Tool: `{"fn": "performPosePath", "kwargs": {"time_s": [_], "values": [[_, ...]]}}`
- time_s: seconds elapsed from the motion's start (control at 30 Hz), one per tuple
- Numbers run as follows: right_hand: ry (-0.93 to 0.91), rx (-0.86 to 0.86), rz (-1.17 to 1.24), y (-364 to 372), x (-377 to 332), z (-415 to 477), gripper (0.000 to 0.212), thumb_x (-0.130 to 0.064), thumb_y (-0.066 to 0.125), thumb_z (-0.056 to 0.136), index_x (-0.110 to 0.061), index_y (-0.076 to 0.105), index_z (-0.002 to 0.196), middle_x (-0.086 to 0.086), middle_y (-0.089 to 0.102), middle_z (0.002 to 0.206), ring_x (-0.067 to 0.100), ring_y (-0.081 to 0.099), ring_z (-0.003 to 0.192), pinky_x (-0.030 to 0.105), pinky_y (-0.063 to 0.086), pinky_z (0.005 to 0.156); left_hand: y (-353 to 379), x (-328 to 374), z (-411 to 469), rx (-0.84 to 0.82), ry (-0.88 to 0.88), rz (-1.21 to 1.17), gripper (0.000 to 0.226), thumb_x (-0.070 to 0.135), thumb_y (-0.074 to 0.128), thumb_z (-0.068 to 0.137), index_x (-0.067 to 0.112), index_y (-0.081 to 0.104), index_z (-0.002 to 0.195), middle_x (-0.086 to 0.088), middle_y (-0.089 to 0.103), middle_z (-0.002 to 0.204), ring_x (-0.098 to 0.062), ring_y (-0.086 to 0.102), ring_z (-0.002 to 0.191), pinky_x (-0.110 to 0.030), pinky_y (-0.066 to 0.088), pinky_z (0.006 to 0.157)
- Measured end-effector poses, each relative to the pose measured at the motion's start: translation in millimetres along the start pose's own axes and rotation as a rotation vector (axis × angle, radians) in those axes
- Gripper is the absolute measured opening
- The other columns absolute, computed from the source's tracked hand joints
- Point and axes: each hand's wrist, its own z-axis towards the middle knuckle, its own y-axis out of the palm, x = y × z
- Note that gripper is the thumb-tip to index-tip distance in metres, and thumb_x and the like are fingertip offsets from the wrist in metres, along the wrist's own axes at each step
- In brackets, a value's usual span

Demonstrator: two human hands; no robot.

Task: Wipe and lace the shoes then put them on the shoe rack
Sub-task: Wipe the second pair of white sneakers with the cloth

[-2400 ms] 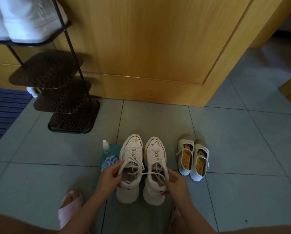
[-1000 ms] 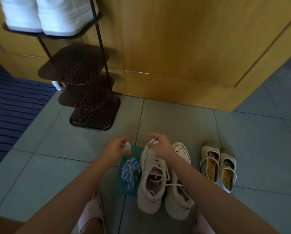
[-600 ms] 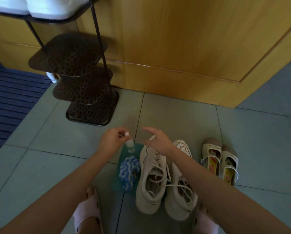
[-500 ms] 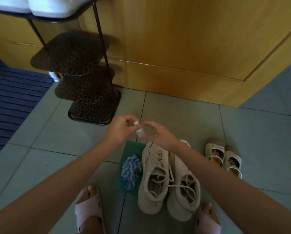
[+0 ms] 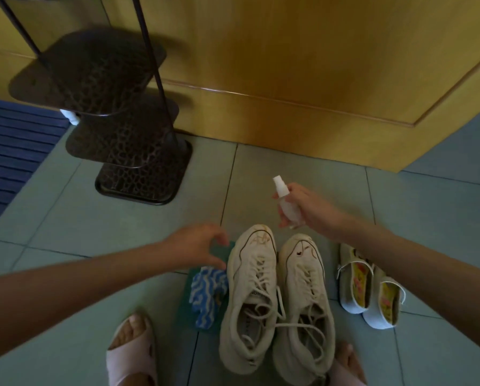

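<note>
Ok so the small clear plastic spray bottle w/ white nozzle (image 5: 286,203) is gripped in the R hand (image 5: 312,211), fingers wrapped round its body. It's held in the air w/ the nozzle up and tilted a bit left, just beyond the toes of the pair of cream lace-up sneakers (image 5: 250,302). The sneakers are parked side by side on the pale green tiled floor (image 5: 66,218), toes pointed at the yellow-brown wooden door (image 5: 289,65). Laces are loose, w/ one strand seen running across from one shoe to the other. The L hand (image 5: 198,246) is held open w/ fingers spread and gently curved, nothing in it. It's hovered over the teal mat (image 5: 183,310) and the scrunched blue-and-white wavy-striped cloth (image 5: 206,296), both laid just left of the sneakers. Whether the thumb is touching the cloth can't be told. A pair of small white strap shoes w/ yellow patterned insoles (image 5: 355,285) is set just right of the sneakers, partly covered by the R forearm. The dark metal tiered shoe rack (image 5: 141,168) is stood by the door at upper left, well apart from the sneakers, w/ a dark blue ribbed mat (image 5: 16,146) at the left edge. Pink slide slippers (image 5: 130,363) are worn on the feet at the bottom.
</note>
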Motion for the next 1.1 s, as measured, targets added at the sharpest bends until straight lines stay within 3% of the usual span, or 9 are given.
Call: {"fn": "performPosePath", "kwargs": {"time_s": [0.13, 0.23, 0.33, 0.4, 0.57, 0.67, 0.8, 0.9, 1.1], "values": [[0.064, 0.059, 0.081, 1.8, 13.2, 8.8, 0.022, -0.018, 0.035, 0.096, -0.007, 0.053, 0.102, 0.007, 0.051, 0.073, 0.020, 0.050, 0.061, 0.037, 0.044, 0.063, 54.0, -29.7, -7.3, -0.044, 0.026, 0.098, 0.064, 0.051, 0.072, 0.065, 0.025, 0.053, 0.121, 0.002, 0.049, 0.113, -0.015, 0.047, 0.107, -0.025, 0.036, 0.079], [0.061, 0.009, 0.184, -3.5, 21.6, 12.9, 0.023, -0.022, 0.035, 0.095, -0.010, 0.055, 0.098, 0.004, 0.051, 0.073, 0.016, 0.051, 0.057, 0.033, 0.046, 0.058, 76.0, -46.1, -8.2, -0.027, 0.006, 0.159, 0.077, 0.069, 0.049, 0.054, 0.028, 0.054, 0.119, 0.003, 0.051, 0.113, -0.015, 0.048, 0.108, -0.023, 0.034, 0.078], [0.062, -0.010, 0.215, -5.9, 29.1, 15.2, 0.031, -0.035, 0.037, 0.098, -0.011, 0.056, 0.099, 0.002, 0.053, 0.074, 0.015, 0.052, 0.059, 0.031, 0.047, 0.058, 86.7, -49.6, -8.6, 0.043, 0.033, 0.138, 0.039, 0.049, 0.061, 0.076, 0.028, 0.058, 0.109, 0.003, 0.056, 0.109, -0.016, 0.051, 0.104, -0.024, 0.036, 0.079], [0.039, -0.031, 0.198, -5.3, 33.0, 15.1, 0.036, -0.042, 0.039, 0.097, -0.010, 0.055, 0.103, 0.003, 0.054, 0.078, 0.016, 0.054, 0.062, 0.030, 0.048, 0.059, 79.9, -46.3, -7.0, 0.092, 0.067, 0.040, 0.022, 0.046, 0.058, 0.075, 0.032, 0.058, 0.092, 0.002, 0.060, 0.097, -0.017, 0.056, 0.095, -0.025, 0.039, 0.074], [0.031, -0.224, 0.422, -6.8, 41.2, 13.9, 0.039, -0.042, 0.037, 0.095, -0.010, 0.056, 0.108, 0.006, 0.062, 0.092, 0.020, 0.060, 0.075, 0.030, 0.053, 0.067, 12.7, -32.0, 26.5, 0.344, -0.068, -0.441, 0.017, 0.038, 0.059, 0.063, 0.025, 0.053, 0.073, 0.007, 0.056, 0.071, 0.007, 0.052, 0.063, -0.009, 0.038, 0.060], [0.058, -0.303, 0.546, -8.8, 38.5, 18.7, 0.039, -0.041, 0.033, 0.097, -0.011, 0.057, 0.105, 0.005, 0.057, 0.086, 0.018, 0.057, 0.068, 0.031, 0.051, 0.069, -19.1, -19.7, 52.2, 0.400, -0.084, -0.537, 0.029, 0.029, 0.067, 0.069, 0.004, 0.058, 0.081, -0.002, 0.054, 0.073, -0.008, 0.049, 0.068, -0.013, 0.035, 0.056], [0.117, -0.329, 0.672, -10.7, 34.3, 31.3, 0.051, -0.052, 0.027, 0.096, -0.012, 0.058, 0.090, 0.004, 0.051, 0.071, 0.016, 0.050, 0.054, 0.028, 0.045, 0.055, -25.2, 2.6, 72.8, 0.364, -0.121, -0.571, 0.010, 0.010, 0.063, 0.084, 0.015, 0.054, 0.083, -0.003, 0.055, 0.077, -0.014, 0.052, 0.073, -0.020, 0.042, 0.062], [0.137, -0.356, 0.624, -12.7, 38.1, 40.6, 0.052, -0.052, 0.027, 0.095, -0.012, 0.060, 0.089, 0.004, 0.051, 0.071, 0.017, 0.049, 0.056, 0.027, 0.044, 0.056, -13.7, 11.7, 76.1, 0.352, -0.154, -0.752, 0.015, 0.011, 0.060, 0.087, 0.019, 0.050, 0.080, -0.004, 0.058, 0.079, -0.018, 0.058, 0.075, -0.032, 0.049, 0.068], [0.006, -0.170, 0.372, -16.5, 50.6, 53.0, 0.038, -0.043, 0.048, 0.086, -0.012, 0.061, 0.104, 0.004, 0.058, 0.089, 0.019, 0.057, 0.081, 0.033, 0.051, 0.075, 1.7, 2.7, 67.2, 0.382, -0.233, -0.885, 0.016, 0.011, 0.060, 0.087, 0.020, 0.049, 0.080, -0.003, 0.060, 0.079, -0.014, 0.061, 0.071, -0.027, 0.050, 0.065]]}}
